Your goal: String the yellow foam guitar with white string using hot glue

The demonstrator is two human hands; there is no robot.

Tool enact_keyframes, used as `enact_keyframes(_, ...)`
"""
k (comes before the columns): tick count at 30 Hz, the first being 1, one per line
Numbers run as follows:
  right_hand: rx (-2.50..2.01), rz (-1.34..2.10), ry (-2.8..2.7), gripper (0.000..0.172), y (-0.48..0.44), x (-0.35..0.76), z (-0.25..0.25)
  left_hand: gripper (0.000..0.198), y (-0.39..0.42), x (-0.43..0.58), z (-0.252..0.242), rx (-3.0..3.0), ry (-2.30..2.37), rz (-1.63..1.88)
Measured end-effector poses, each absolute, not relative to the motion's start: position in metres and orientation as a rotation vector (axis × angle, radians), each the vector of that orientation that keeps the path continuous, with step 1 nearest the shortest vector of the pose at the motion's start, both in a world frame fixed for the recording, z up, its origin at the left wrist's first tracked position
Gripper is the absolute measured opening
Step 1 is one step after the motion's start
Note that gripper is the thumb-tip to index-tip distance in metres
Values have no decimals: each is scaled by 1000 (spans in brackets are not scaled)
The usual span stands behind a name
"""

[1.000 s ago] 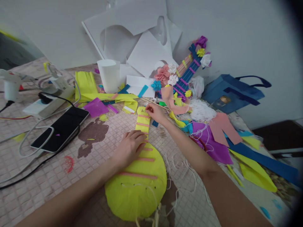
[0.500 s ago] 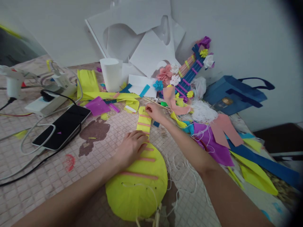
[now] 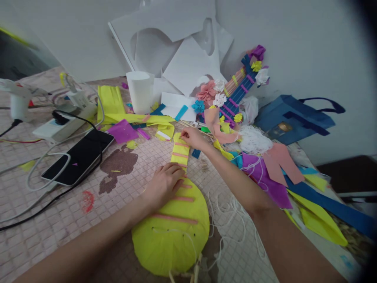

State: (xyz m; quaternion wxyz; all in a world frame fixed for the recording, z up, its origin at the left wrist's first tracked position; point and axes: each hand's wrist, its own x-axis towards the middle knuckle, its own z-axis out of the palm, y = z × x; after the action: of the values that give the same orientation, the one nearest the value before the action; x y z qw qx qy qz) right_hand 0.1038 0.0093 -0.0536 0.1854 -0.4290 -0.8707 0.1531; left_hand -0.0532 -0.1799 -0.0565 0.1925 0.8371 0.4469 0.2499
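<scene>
A yellow craft banjo (image 3: 171,251) with a round body and narrow neck lies flat before me. Pink strips cross its neck and body, and a row of small holes with white string marks the lower body. My left hand (image 3: 166,181) rests palm down where neck meets body, its bent fingers curled over the neck and its thumb hidden. At the neck's far end my right hand (image 3: 191,137) is closed in a pinch; whatever sits between its fingertips is too small to make out. Loose white string (image 3: 232,214) trails on the table right of the body.
A finished-looking blue craft guitar (image 3: 238,92) with paper flowers leans at the back. Coloured scraps, a purple sheet (image 3: 265,181) and a string bundle (image 3: 255,139) lie right, near a blue bag (image 3: 294,118). Left are a phone (image 3: 78,157), power strip (image 3: 63,122) and glue gun (image 3: 19,102).
The view has shifted very slightly. Both hands stay where they were on the craft banjo, with the right fingertips still pinched at the neck's end.
</scene>
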Motion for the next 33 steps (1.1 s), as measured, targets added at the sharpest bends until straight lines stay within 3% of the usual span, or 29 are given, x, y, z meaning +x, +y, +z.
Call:
enact_keyframes(21,-1148,233,-2509,19,1,103,-57,20,-180,-53,-57,2357,1256,674)
enact_keyframes(33,-1165,298,-2422,16,0,114,-64,20,-181,-53,-56,2364,1261,678)
